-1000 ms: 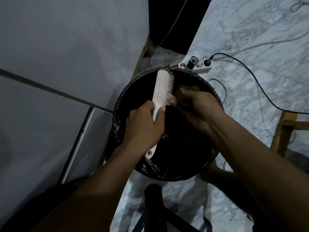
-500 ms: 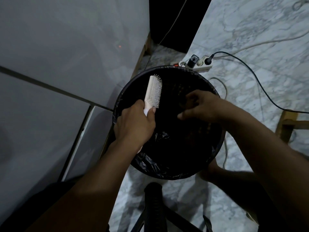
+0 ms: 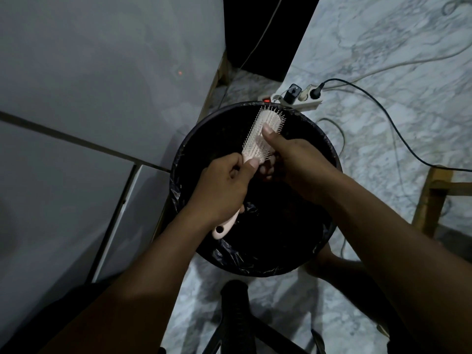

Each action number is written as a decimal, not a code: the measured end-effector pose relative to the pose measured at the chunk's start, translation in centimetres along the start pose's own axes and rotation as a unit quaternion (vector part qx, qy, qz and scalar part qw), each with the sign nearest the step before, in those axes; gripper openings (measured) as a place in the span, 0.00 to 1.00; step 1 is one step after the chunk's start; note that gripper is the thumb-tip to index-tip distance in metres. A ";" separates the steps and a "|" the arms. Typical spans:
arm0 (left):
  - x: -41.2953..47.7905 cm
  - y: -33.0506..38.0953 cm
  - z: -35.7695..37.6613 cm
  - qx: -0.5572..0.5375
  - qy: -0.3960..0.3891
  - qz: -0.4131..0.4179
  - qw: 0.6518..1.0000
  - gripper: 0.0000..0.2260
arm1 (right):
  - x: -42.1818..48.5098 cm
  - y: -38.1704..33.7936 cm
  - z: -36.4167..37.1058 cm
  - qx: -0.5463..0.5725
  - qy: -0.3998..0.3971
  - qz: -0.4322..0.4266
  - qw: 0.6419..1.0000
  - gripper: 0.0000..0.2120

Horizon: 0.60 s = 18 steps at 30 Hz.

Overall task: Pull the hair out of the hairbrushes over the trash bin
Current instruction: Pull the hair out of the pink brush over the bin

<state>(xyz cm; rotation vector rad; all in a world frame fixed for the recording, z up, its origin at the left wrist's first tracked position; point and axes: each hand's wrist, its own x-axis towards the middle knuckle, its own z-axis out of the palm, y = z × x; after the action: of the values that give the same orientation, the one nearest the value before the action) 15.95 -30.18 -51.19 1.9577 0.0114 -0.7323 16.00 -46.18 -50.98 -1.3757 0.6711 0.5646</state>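
A pale pink hairbrush (image 3: 260, 135) with thin bristles is held over the round black trash bin (image 3: 329, 226), which is lined with a black bag. My left hand (image 3: 219, 190) is closed around the brush handle, whose end with a hole pokes out below the fist. My right hand (image 3: 293, 159) grips the brush head, thumb pressed on the bristle face and fingers curled under it. No hair is visible in the dim light.
A white power strip (image 3: 293, 99) with plugs and a lit red switch lies behind the bin, with cables (image 3: 398, 134) trailing across the marble floor. A grey wall is on the left, a wooden leg (image 3: 431, 200) on the right, a black stand (image 3: 237, 318) below.
My right hand came back from over the bin's middle to the brush head and now grips it. The left hand tilted the brush so its head points up and right.
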 end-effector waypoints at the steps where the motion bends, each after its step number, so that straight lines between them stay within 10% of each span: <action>1: 0.1 -0.1 -0.1 0.009 0.010 0.001 1.000 0.20 | -0.2 0.0 0.0 -0.046 0.029 -0.017 0.998 0.27; 7: 0.4 -1.7 -0.7 0.143 0.100 -0.033 0.984 0.19 | 0.5 0.1 -1.4 -0.132 0.135 -0.034 0.981 0.21; 14: 0.5 -2.1 -0.8 0.204 0.113 -0.061 0.971 0.20 | 0.8 1.7 -2.1 -0.379 0.033 0.088 0.921 0.19; 18: 0.2 -1.4 -0.8 0.153 0.029 -0.057 0.986 0.19 | 0.8 1.1 -0.9 -0.160 0.102 0.014 0.982 0.27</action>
<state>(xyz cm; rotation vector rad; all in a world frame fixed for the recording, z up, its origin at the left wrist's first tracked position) 16.03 -28.92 -52.20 2.2868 0.0494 -0.7897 15.61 -47.00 -52.37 -1.7440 0.7899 0.5751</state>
